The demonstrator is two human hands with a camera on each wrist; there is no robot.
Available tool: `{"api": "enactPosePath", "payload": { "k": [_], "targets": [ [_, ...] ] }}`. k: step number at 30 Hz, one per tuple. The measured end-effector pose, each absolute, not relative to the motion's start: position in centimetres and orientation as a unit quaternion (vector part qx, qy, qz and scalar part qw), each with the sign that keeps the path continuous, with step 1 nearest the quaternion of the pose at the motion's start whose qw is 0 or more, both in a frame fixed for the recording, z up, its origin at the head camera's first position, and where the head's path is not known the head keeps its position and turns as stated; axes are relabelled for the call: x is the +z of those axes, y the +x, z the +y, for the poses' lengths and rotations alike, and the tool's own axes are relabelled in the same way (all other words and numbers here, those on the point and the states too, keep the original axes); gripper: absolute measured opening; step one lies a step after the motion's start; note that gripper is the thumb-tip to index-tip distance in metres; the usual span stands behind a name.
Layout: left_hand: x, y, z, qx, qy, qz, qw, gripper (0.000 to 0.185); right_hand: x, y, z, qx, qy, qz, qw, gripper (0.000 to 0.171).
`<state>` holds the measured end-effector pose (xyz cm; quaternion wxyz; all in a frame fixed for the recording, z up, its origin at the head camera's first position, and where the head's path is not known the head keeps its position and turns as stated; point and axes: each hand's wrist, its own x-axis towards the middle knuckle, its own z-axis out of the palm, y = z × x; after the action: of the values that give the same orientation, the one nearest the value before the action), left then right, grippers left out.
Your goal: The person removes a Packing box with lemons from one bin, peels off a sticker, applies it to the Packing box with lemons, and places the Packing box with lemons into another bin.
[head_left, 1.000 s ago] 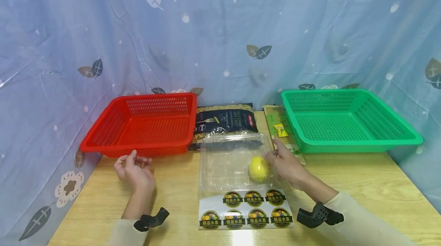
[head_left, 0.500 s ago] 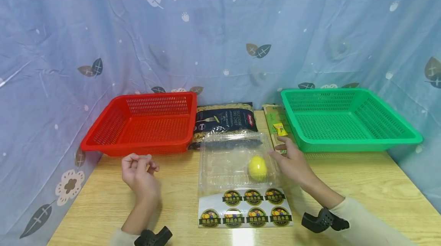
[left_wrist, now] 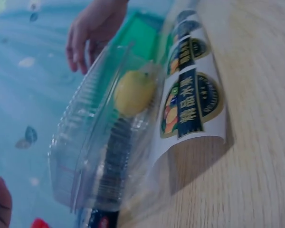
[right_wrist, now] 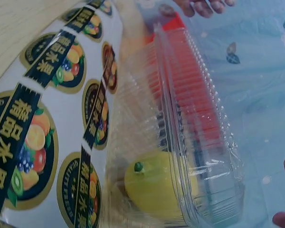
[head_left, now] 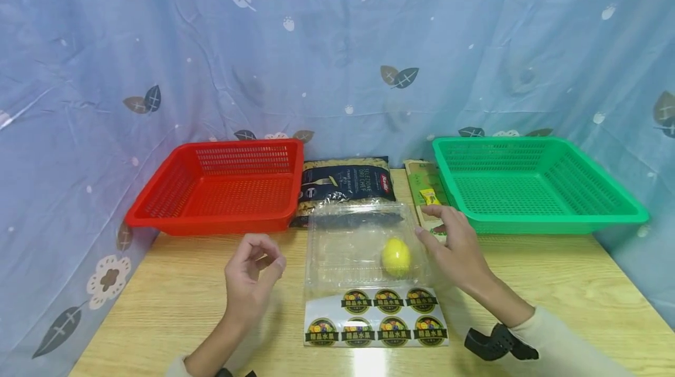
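Observation:
A clear plastic clamshell box (head_left: pixel 348 248) lies mid-table, its lid down over a yellow fruit (head_left: pixel 395 257). The fruit is lemon-like, with a green stem nub visible in the right wrist view. Left of the box hovers my left hand (head_left: pixel 252 280), fingers loosely curved and holding nothing. My right hand (head_left: pixel 457 251) is at the box's right side, thumb near its edge, fingers spread with nothing between them. In front of the box lies a white sheet of round fruit stickers (head_left: pixel 377 321); its near end curls up in the left wrist view.
A red basket (head_left: pixel 221 226) stands back left, a green basket (head_left: pixel 527 227) back right. Behind the box lies a pasta bag (head_left: pixel 350 183). Beside the green basket is a flat green-and-beige packet (head_left: pixel 419 175) with a small yellow sachet (head_left: pixel 429 196) on it. A patterned blue curtain hangs behind.
My left hand has moved right and toward me, away from the red basket. My right hand has drawn slightly right, away from the fruit. The box has stayed put.

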<state>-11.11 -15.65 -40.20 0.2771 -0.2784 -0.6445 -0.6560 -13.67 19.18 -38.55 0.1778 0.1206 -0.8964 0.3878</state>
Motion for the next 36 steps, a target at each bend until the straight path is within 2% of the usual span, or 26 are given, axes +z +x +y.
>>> {"api": "enactPosePath", "payload": {
  "k": [9, 14, 24, 28, 33, 36],
  "targets": [
    [-41.2, -9.6, -14.7, -0.564, -0.351, -0.719, 0.203, 0.032, -39.2, -13.0, 18.7, 0.397, 0.205, -0.833, 0.325, 0.021],
    [-42.1, -8.8, -14.2, -0.53, -0.397, -0.73, 0.17, 0.034, -39.2, -12.4, 18.3, 0.409, 0.243, -0.805, 0.355, 0.023],
    [-43.1, -8.8, -13.4, -0.528, -0.366, -0.754, 0.136, 0.027, -39.8, -10.7, 16.2, 0.476, 0.298, -0.771, 0.301, 0.033],
    [-43.5, -8.6, -13.2, -0.509, -0.37, -0.766, 0.133, 0.025, -40.5, -10.1, 15.1, 0.48, 0.347, -0.756, 0.28, 0.03],
    [-43.8, -8.6, -13.3, -0.465, -0.365, -0.799, 0.111, 0.025, -41.7, -9.3, 14.1, 0.466, 0.395, -0.761, 0.22, 0.025],
    [-43.9, -8.6, -13.3, -0.441, -0.359, -0.817, 0.096, 0.024, -42.5, -9.0, 13.6, 0.46, 0.405, -0.767, 0.189, 0.028]
  ]
}}
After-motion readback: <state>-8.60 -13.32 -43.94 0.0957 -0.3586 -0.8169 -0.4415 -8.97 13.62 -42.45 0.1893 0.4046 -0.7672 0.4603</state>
